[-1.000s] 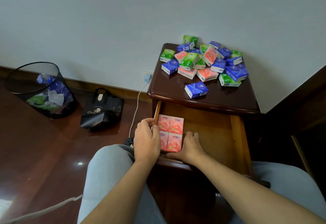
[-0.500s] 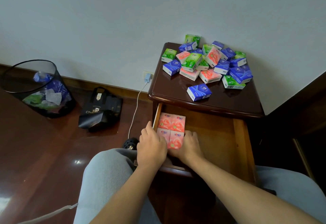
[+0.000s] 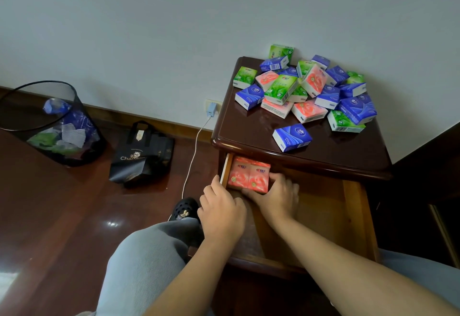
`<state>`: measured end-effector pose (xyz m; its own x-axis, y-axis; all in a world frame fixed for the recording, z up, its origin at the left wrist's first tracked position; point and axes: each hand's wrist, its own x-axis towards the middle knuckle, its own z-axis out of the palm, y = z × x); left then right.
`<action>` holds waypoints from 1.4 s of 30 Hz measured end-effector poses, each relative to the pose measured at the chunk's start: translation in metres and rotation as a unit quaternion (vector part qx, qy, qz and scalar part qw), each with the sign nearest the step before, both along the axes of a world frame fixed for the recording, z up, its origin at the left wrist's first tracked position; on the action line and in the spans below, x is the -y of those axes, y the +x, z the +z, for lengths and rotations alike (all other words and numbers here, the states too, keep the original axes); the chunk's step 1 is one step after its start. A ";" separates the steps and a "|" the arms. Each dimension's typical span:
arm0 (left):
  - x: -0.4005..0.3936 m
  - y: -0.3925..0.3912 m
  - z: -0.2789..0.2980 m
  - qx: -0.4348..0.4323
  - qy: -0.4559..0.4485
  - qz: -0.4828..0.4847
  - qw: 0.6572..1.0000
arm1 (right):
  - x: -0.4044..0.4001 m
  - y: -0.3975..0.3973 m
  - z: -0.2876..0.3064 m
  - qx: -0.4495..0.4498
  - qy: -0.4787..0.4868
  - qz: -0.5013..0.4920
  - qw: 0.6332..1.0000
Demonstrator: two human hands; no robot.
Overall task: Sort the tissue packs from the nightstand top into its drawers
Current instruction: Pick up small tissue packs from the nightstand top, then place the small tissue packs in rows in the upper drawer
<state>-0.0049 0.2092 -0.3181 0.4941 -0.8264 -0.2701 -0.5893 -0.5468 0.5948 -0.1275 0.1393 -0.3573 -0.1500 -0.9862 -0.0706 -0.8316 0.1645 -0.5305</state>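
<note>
The dark glossy wooden nightstand [image 3: 251, 126] stands against the pale wall, and everything here is placed by it. Its top surface carries a loose heap of blue, green and pink tissue packs [image 3: 311, 89] toward the back, several overlapping so that some are half covered; one blue tissue pack [image 3: 291, 137] lies alone nearer the front edge. Just under that edge the light wooden top drawer [image 3: 353, 213] is pulled out, its back part hidden beneath the nightstand top and its near right corner cut across by the right forearm. To the left of the nightstand, well apart on the dark wooden floor, stands a black mesh waste bin [image 3: 53, 126] holding crumpled wrappers, its left side cut off by the frame; between bin and nightstand lies a black paper shopping bag [image 3: 142, 152] with lettering only partly readable. A white charger cable [image 3: 191, 156] runs from a wall socket beside the nightstand down toward a black clog [image 3: 185, 208], mostly hidden by a grey-trousered knee. In the drawer's back left corner sit the pink tissue packs [image 3: 249, 175], side by side, their far ends in shadow under the top. The right hand [image 3: 276, 197] grips the packs' near right corner with curled fingers. The left hand [image 3: 221, 212] hovers at the drawer's left rim, fingers curled under; whether it holds anything I cannot tell.
</note>
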 end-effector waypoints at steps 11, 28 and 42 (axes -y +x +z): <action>0.000 -0.002 0.000 0.028 -0.007 -0.019 0.999 | 0.024 0.008 0.001 -0.011 0.019 -0.018 1.000; 0.063 -0.018 0.088 0.057 -0.206 -0.041 0.976 | 0.046 -0.049 0.126 -0.059 -0.167 0.068 0.982; 0.175 -0.032 0.120 0.024 -0.221 -0.083 0.971 | 0.093 -0.100 0.105 0.152 0.005 0.119 0.981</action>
